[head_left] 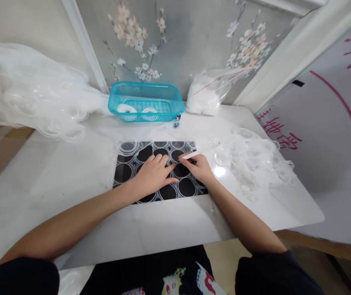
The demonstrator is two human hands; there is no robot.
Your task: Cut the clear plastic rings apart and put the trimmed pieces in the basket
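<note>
A black mat (123,172) lies on the white table, covered by a clear plastic sheet of round cups (129,146). My left hand (152,174) rests flat on the cups, fingers stretched out and slightly spread. My right hand (198,167) is beside it on the right, fingers pinched around a thin white stick-like tool (190,155) whose tip points up and right. The fingertips of both hands nearly meet over one cup near the middle of the mat.
A turquoise basket (146,101) with two white rings stands at the back. A plastic bag of white material (204,96) leans against the wall. Piles of clear plastic cup sheets lie at the left (37,102) and right (255,159). The table's front edge (169,241) is near my lap.
</note>
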